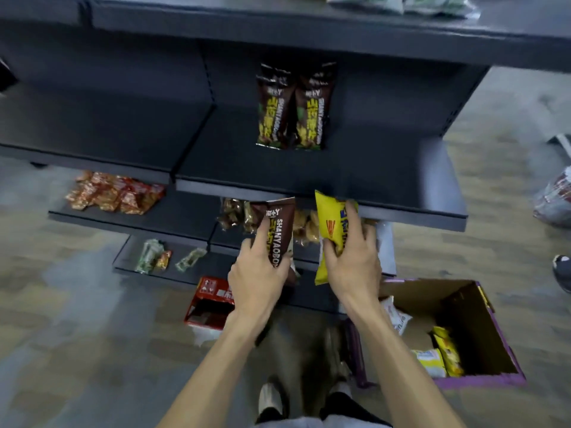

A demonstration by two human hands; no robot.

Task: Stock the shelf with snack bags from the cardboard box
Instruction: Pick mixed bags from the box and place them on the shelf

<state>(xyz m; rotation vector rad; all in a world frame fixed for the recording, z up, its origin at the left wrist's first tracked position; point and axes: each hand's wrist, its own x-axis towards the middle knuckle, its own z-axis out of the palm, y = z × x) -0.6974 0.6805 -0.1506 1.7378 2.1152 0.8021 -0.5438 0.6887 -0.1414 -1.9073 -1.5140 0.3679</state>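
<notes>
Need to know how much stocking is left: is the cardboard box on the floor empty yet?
Not empty. The cardboard box is open, with yellow bags and a white bag on its bottom.

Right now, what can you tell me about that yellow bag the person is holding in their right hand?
The yellow bag is a glossy, plastic-looking pouch. It is bright yellow, with an orange-red mark and blue lettering too blurred to read. It looks puffy and sealed. It is held nearly upright, with its top leaning slightly left and overlapping the front edge of the dark shelf in this view. The right hand grips its middle and lower part, fingers curled over the front and hiding some of it.
</notes>
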